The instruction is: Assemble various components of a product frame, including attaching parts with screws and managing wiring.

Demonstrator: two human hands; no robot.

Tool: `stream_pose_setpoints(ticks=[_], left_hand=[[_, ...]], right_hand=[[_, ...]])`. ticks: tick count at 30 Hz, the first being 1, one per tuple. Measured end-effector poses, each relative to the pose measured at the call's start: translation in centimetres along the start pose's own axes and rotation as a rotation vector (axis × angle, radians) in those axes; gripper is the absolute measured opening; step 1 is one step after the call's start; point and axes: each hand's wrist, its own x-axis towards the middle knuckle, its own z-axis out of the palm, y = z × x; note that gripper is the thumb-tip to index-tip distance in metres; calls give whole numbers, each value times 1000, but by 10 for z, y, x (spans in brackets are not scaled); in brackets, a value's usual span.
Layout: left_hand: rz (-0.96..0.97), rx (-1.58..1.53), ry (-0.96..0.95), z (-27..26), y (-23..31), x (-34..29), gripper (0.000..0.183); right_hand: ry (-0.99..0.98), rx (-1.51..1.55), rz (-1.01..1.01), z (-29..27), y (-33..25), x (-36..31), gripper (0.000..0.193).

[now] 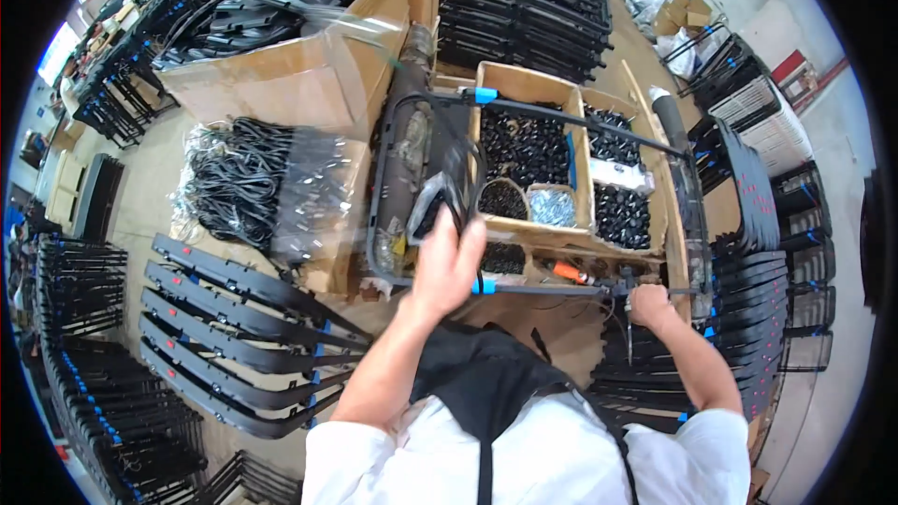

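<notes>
Black frames with blue clips (84, 290) stand stacked at the far left, then curved dark panels (234, 271) fan out near the person's left elbow. Beyond them lie bundled black cords (243, 168) and an open cardboard box (271, 84) heaped with dark plastic parts. A black rectangular frame (552, 290) lies directly ahead of the person, its bars crossing over a divided wooden tray (583, 178) of small black pieces and silver screws (552, 208); an orange-handled tool (569, 271) sits just inside its near bar. Dark panels (748, 187) are stacked on the right. The stacks at both edges are cut off by the dark lens rim, and glare blurs a clear bag (428, 198) by the left fingertips. The left hand (449, 266) reaches forward over the frame's left end, fingers extended beside a looped black strip (480, 168); whether it pinches the strip cannot be told. The right hand (650, 305), elbow bent outward, is at the near bar beside a slim metal tool (630, 341); how tightly it closes is unclear.
</notes>
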Motion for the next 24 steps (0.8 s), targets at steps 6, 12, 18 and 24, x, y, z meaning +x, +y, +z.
stream_pose_setpoints(ticks=[6,12,18,24], left_hand=[[-164,212,-165,48,-123,-53,26],[-374,219,-276,51,-132,-59,31],[-336,205,-259,49,-139,-64,28],[-312,243,-289,49,-146,-63,31]], right_hand=[[0,-70,68,-8,-13,-10,16],[-34,-44,61,3,-14,-15,23],[167,-49,94,-4,-27,-15,16],[78,-74,137,4,-27,-3,18]])
